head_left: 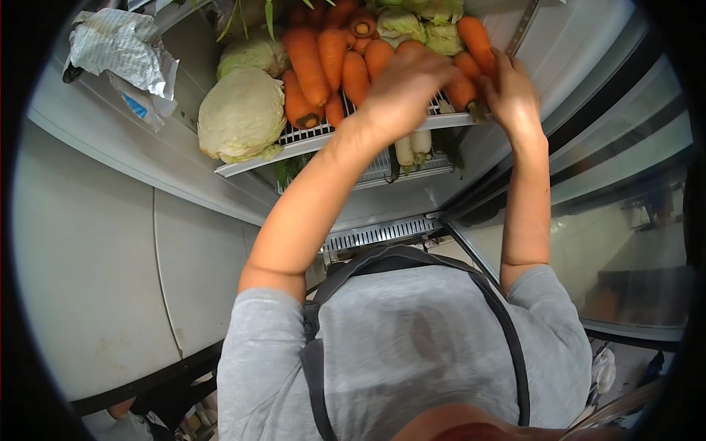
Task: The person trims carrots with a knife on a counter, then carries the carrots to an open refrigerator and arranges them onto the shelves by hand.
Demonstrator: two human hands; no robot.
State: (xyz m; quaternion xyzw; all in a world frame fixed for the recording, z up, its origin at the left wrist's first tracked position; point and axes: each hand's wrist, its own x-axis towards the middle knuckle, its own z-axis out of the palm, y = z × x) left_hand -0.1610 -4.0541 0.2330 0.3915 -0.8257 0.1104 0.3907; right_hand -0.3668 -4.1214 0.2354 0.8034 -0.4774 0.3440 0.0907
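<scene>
My left hand (412, 87) reaches over the front of a refrigerator shelf (346, 141), above several orange carrots (307, 67). Motion smears its fingers, so whether it holds anything cannot be made out. At the shelf's right end, my right hand (515, 94) has its thumb and fingers around the lower end of a slanted carrot (476, 42). Just left of that hand lies another carrot (462, 94), its stem end toward the shelf's front edge. A large pale cabbage (241, 114) sits at the left front of the shelf.
More green cabbages (403, 28) lie at the back. White radish-like vegetables (413, 147) and dark green ones rest on a lower rack. A glass door (625, 242) stands at the right. Crumpled foil-like wrapping (121, 51) hangs at the upper left. Part of another person shows at the lower left.
</scene>
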